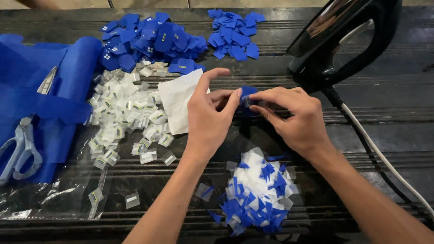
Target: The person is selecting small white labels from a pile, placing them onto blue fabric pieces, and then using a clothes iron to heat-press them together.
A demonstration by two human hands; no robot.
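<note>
My left hand and my right hand meet at the middle of a dark slatted table. Both pinch one small blue fabric piece between thumbs and fingertips. Most of the piece is hidden by the fingers. Just below my hands lies a heap of white and blue scraps. A white paper sheet lies partly under my left hand.
A black iron stands at the back right, its white cord running toward me. Two piles of blue fabric pieces lie at the back. Small clear packets spread at left. Scissors rest on blue cloth.
</note>
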